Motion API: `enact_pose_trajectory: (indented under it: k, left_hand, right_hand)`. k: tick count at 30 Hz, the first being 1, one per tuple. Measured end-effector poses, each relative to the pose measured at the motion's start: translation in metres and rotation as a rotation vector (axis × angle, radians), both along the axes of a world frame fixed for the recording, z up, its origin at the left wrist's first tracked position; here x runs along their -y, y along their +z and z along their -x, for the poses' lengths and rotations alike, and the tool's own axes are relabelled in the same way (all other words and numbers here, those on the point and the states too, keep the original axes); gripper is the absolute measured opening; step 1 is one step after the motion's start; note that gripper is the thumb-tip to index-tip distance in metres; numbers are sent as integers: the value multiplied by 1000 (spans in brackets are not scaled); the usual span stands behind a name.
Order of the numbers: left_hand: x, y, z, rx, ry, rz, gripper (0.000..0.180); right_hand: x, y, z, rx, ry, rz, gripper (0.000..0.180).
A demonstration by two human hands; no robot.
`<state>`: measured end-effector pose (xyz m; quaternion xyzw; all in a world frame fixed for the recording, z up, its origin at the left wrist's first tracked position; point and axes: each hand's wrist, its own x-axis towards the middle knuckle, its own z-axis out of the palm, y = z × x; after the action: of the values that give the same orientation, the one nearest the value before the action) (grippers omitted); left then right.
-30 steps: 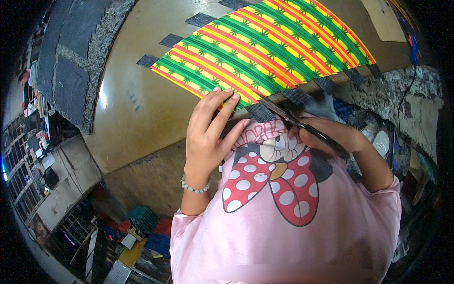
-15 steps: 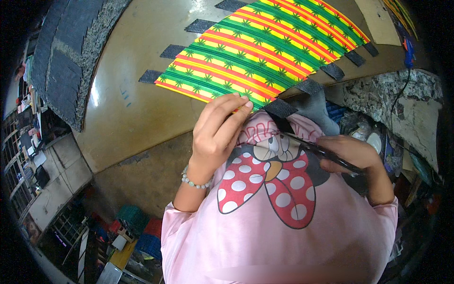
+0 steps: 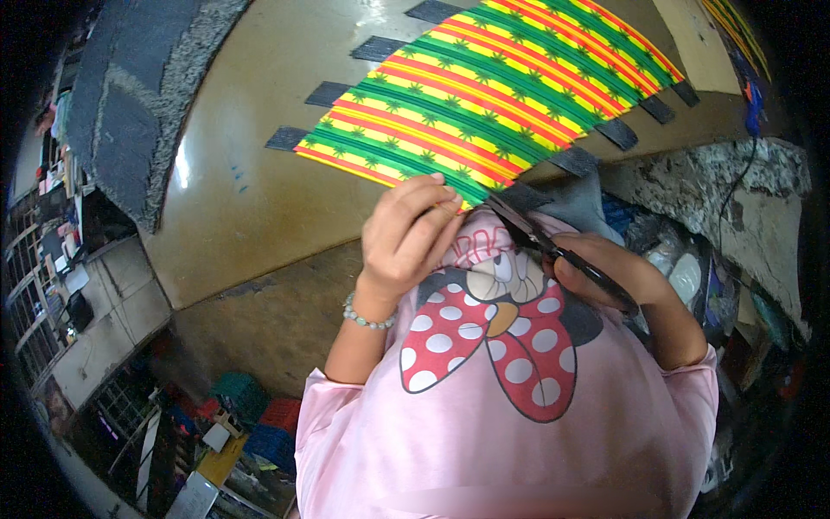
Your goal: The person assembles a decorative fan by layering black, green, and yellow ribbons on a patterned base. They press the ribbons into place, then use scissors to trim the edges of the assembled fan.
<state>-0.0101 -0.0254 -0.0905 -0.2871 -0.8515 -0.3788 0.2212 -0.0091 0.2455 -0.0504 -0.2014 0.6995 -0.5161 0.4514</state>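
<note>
A fan-shaped stack of striped strips [image 3: 484, 99] in green, yellow and red with a leaf print lies on the table. Dark mesh tabs [image 3: 328, 93] stick out from both its ends. At its near corner my left hand [image 3: 411, 229] is closed, fingers and thumb gripping the lowest strip's edge. My right hand [image 3: 601, 268] is wrapped round black-handled scissors [image 3: 540, 243]. Their blades point up and left, reaching that strip's near-right corner and the dark tab there. Whether the blades are cutting into the tab cannot be made out.
A brown, shiny tabletop [image 3: 251, 112] lies under the strips. Rough dark-grey sheets [image 3: 138, 112] lie at the far left. At the right are a worn pale slab [image 3: 718, 199], a dark cord and clear plastic bags [image 3: 661, 246]. Crates [image 3: 238, 394] stand below on the left.
The scissors have moved up and left, and their blades are now at the strips' near corner. The strips have shifted slightly right in view. My left hand keeps its grip.
</note>
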Motion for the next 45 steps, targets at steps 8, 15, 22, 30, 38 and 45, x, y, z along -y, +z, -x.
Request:
enact_pose_trajectory:
  k: [8, 15, 22, 30, 38, 45]
  left_hand:
    - [-1, -1, 0, -48, -30, 86, 31]
    - [-1, 0, 0, -47, -10, 109, 32]
    - [-1, 1, 0, -41, -15, 115, 32]
    - [-2, 2, 0, -26, 1, 110, 32]
    - [-5, 3, 2, -35, 0, 94, 29]
    - [3, 70, 25, 534, -237, 72, 25]
  right_hand:
    - [16, -5, 4, -79, -15, -58, 38]
    - [21, -20, -2, -197, -96, 1, 41]
    - [24, -16, -1, -107, -137, -113, 45]
    - [25, -10, 4, -58, -110, -152, 50]
    - [11, -8, 10, -68, 44, -117, 44]
    - [-72, -14, -7, 60, 92, 35, 35]
